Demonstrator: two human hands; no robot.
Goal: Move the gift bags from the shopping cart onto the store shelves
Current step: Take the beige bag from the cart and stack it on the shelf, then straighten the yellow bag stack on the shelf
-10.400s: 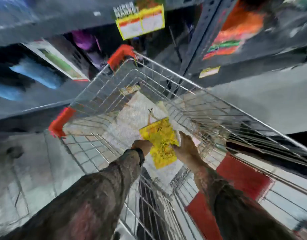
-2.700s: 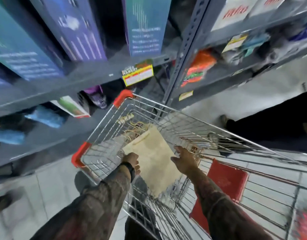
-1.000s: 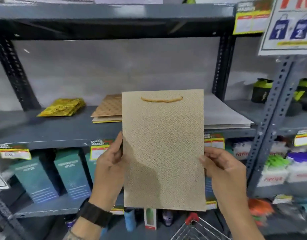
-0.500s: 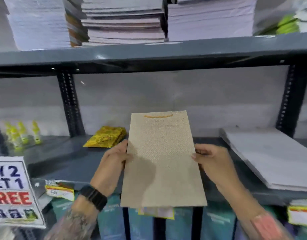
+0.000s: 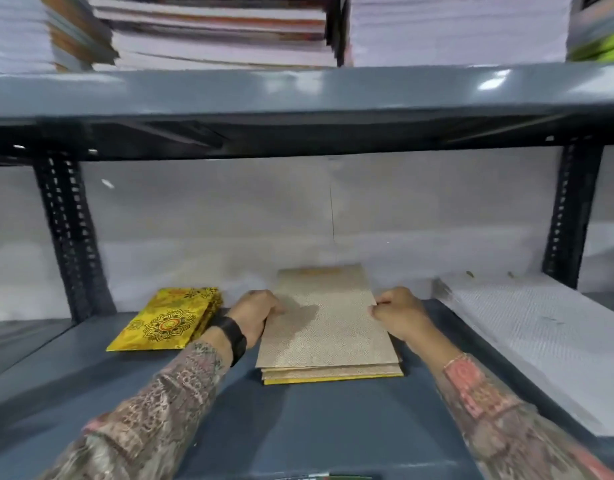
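Grey steel shelving fills the view, with a pale wall behind and a dark blue-grey shelf board (image 5: pixel 333 420) under both forearms

Left hand (image 5: pixel 255 315) lies against the left long edge of the beige gift bag (image 5: pixel 324 327), fingers curled onto its top face; right hand (image 5: pixel 399 313) mirrors it on the right edge, fingertips pinched at the rim. Both hands are closed on the bag, one at each side, and the bag lies flat between them on top of a short stack of similar bags (image 5: pixel 333 374), its near edge slightly askew to the ones below. A black wristband (image 5: pixel 232 336) sits on the left wrist

Just beyond the left hand rests a yellow patterned bag pile (image 5: pixel 167 322). Out past the right hand is a broad white stack (image 5: pixel 540 337) of flat sheets or bags. Overhead, the upper shelf (image 5: pixel 305 91) carries stacks of notebooks or paper (image 5: pixel 215 32)

Judging by its look, the bag is light, thin card folded flat: stiff enough to hold by the side edges, yet likely to bend or crease if pinched at one corner, and liable to slide on the stack. Holding both long edges near the middle seems soundest

No writing or label is readable anywhere
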